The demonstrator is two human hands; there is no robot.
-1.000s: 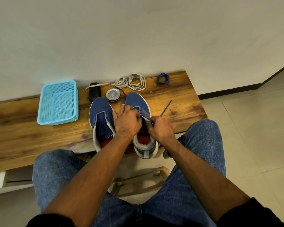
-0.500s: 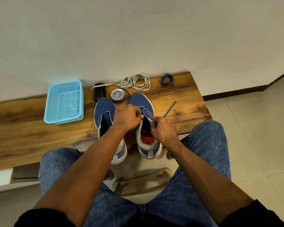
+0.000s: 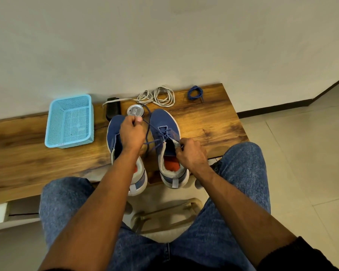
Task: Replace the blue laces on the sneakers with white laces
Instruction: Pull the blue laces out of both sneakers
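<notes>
Blue cord lace (image 3: 148, 132) pinched by left hand (image 3: 132, 132) & drawn out, right hand (image 3: 192, 153) gripping blue mesh sneaker's (image 3: 165, 124) collar to steady it.

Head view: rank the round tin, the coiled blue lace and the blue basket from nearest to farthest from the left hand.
1. Round tin, just beyond the left hand, toward the wall.
2. Blue basket, off to the left on the bench.
3. Coiled blue lace, far right, by the wall.

Two sneakers (image 3: 164, 133), one basket (image 3: 70, 122), one tin (image 3: 135, 110).
</notes>
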